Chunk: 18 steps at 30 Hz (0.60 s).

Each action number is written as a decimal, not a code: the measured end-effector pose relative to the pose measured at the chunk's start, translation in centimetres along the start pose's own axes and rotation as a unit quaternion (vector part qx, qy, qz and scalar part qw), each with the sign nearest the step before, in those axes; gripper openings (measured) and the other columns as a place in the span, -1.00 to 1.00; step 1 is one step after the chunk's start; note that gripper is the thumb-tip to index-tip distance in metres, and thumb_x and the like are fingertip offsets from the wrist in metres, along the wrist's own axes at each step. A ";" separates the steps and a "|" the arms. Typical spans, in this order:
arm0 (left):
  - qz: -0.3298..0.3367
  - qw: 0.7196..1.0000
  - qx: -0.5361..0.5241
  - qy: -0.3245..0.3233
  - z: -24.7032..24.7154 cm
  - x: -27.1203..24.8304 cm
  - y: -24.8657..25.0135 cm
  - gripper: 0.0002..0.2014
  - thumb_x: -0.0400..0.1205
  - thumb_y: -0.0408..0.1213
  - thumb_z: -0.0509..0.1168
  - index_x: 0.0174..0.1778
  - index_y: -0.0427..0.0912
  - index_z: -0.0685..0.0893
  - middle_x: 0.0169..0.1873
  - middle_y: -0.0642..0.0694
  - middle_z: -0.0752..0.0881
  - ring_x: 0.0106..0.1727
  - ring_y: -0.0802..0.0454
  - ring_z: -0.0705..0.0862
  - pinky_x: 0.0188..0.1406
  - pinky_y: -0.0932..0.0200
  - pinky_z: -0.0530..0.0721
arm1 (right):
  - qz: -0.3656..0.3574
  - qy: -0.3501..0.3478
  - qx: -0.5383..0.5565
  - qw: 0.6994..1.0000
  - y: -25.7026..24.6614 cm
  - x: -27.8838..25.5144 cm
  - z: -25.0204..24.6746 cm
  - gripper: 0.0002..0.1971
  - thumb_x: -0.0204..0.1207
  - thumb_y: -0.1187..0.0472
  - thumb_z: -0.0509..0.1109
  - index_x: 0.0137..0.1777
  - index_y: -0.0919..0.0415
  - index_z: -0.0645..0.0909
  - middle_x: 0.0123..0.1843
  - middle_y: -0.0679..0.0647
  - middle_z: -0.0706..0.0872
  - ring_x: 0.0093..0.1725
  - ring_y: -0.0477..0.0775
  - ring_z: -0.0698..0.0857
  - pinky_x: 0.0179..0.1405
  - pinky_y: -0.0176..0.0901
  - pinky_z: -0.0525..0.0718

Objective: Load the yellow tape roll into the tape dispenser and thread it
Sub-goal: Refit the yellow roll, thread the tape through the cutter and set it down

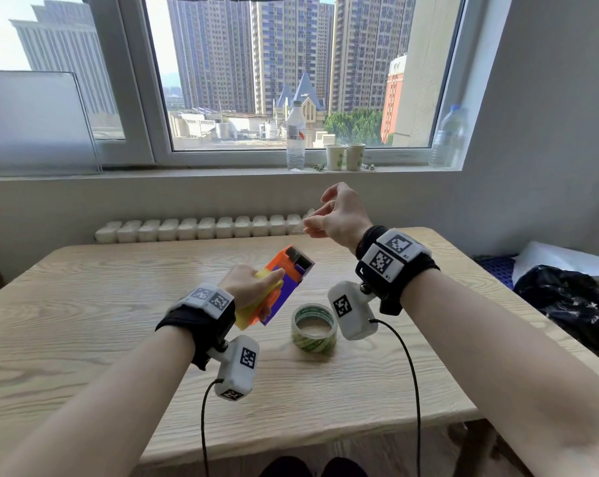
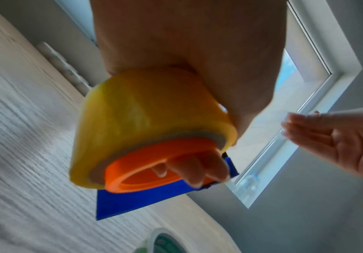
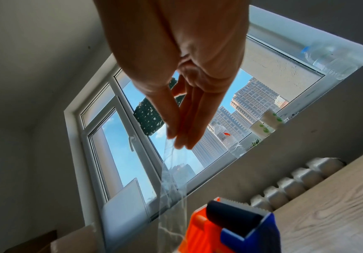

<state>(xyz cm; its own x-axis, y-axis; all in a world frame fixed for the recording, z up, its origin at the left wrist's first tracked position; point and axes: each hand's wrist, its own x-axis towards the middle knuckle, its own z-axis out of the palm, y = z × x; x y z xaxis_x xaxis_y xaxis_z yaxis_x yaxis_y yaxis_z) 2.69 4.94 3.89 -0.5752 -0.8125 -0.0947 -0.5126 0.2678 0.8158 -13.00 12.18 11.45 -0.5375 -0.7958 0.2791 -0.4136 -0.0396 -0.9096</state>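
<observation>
My right fingertips pinch the free end of a clear strip of tape, thumb pressed against the first fingers, the rest of my right hand raised above the far side of the table toward the window. The strip runs down from that pinch toward the head of the tape dispenser, passing beside its dark roller and toothed blade; whether it already lies over the roller I cannot tell. My left hand grips the orange-and-blue dispenser in the air, tilted with its head pointing away from me, thumb over the yellow tape roll and fingers curled into the orange hub on which the roll already sits. So the loading looks done and the threading is the step in hand. To do it well I judge I should keep the strip taut and flat, since it looks wrinkled and could fold onto itself, hold the pinch at the very end so little adhesive meets skin, keep the left grip from braking the roll, and guide the tape squarely across the roller toward the blade. A second, green-printed tape roll sits on the table just beside my right wrist camera, apart from the work.
</observation>
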 end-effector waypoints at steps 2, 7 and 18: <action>0.004 1.000 0.021 0.010 0.1 0.2 0.0 -0.56 0.52 0.15 0.27 -0.42 -0.18 0.62 -0.63 -0.03 0.70 -0.61 0.08 0.64 -0.52 0.26 0.62 | 0.004 0.009 0.000 1.000 -0.1 0.1 -0.2 -0.59 0.34 0.51 0.51 0.02 0.24 0.35 -0.26 0.25 0.67 -0.32 0.21 0.74 -0.20 0.07 0.81; 0.012 0.999 0.039 0.010 -0.2 0.1 -0.3 -0.59 0.42 0.19 0.36 -0.39 -0.14 0.67 -0.49 -0.01 0.68 -0.48 0.09 0.61 -0.48 0.27 0.51 | 0.074 -0.007 0.038 0.997 0.0 0.1 -0.8 -0.43 0.27 0.53 0.56 0.16 0.26 0.33 -0.07 0.36 0.65 -0.27 0.24 0.74 -0.19 0.07 0.81; 0.066 0.997 0.022 -0.023 -0.2 -0.3 -0.6 -0.66 0.56 0.05 0.28 -0.22 -0.20 0.69 -0.38 -0.02 0.67 -0.32 0.07 0.62 -0.38 0.27 0.47 | 0.094 0.011 0.054 0.994 0.9 0.4 -1.7 -0.42 0.25 0.56 0.55 0.11 0.22 0.30 0.00 0.46 0.68 -0.30 0.25 0.75 -0.26 0.06 0.79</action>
<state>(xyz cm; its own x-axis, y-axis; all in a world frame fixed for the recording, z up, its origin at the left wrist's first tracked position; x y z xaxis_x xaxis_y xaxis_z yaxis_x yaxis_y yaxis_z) 3.24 4.91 3.55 -0.6674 -0.7445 -0.0153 -0.4572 0.3935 0.7976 -14.82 12.83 11.25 -0.6141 -0.7819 0.1067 -0.2236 0.0427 -0.9738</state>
